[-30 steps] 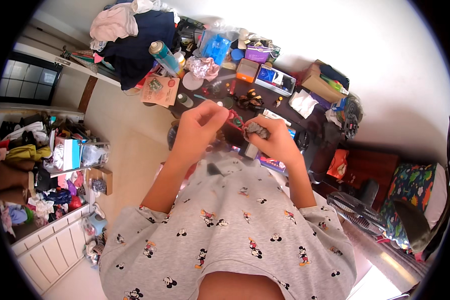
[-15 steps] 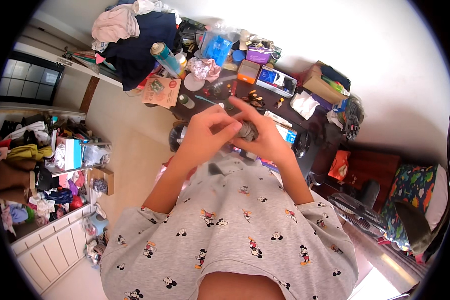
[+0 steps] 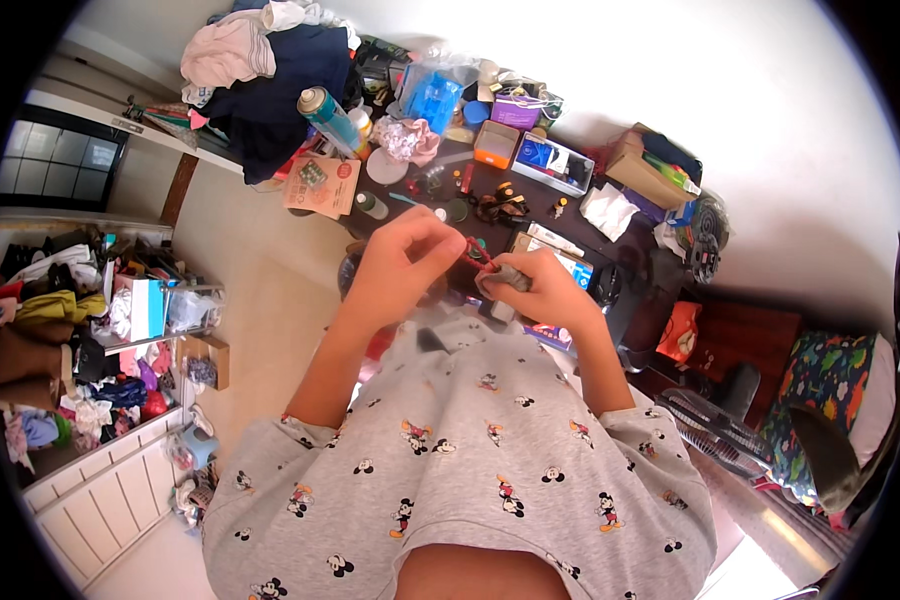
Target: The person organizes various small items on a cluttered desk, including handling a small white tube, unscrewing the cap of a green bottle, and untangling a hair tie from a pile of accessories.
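Note:
My left hand (image 3: 408,268) is raised above the desk, thumb and forefinger pinched together on one end of a thin red cord-like loop (image 3: 478,256), possibly a hair tie. The loop stretches across the gap between my hands. My right hand (image 3: 553,292) is closed around a bunched grey-brown cloth ring (image 3: 512,278) that looks like a scrunchie. The red loop runs up to this cloth ring and meets it at my right fingertips. How the two are joined is too small to tell.
A dark desk (image 3: 530,208) lies beyond my hands, crowded with an orange box (image 3: 496,144), a grey-white box (image 3: 553,163), a spray can (image 3: 328,118), a pink booklet (image 3: 322,185) and white tissue (image 3: 610,210). A standing fan (image 3: 715,430) is at the right.
My hands have drawn apart from being close together over the grey cloth ring. The red loop now shows stretched between them, and my right fingers have closed in.

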Tool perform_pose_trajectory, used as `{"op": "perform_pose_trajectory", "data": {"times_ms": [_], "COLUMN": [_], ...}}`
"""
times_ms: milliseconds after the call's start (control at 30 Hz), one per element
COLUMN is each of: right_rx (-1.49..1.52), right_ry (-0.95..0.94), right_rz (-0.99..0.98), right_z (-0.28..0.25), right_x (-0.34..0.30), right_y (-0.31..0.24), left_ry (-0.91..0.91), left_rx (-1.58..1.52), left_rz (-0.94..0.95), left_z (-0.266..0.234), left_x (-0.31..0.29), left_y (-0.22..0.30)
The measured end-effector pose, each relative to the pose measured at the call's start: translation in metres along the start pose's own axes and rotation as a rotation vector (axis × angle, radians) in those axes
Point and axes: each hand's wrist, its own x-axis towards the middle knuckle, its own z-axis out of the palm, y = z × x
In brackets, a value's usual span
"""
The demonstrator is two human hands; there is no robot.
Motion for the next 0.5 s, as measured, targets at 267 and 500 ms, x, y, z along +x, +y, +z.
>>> {"op": "perform_pose_trajectory", "data": {"times_ms": [267, 500], "right_rx": [-0.423, 0.198], "right_ry": [0.082, 0.104], "right_rz": [0.107, -0.252], "right_z": [-0.05, -0.034], "right_x": [-0.013, 0.005], "right_y": [0.004, -0.005], "left_ry": [-0.079, -0.211], "left_rx": [-0.057, -0.18], "left_rz": [-0.232, -0.365], "left_z": [0.013, 0.024], "left_x": [0.015, 0.03], "left_y": [-0.011, -0.015]}}
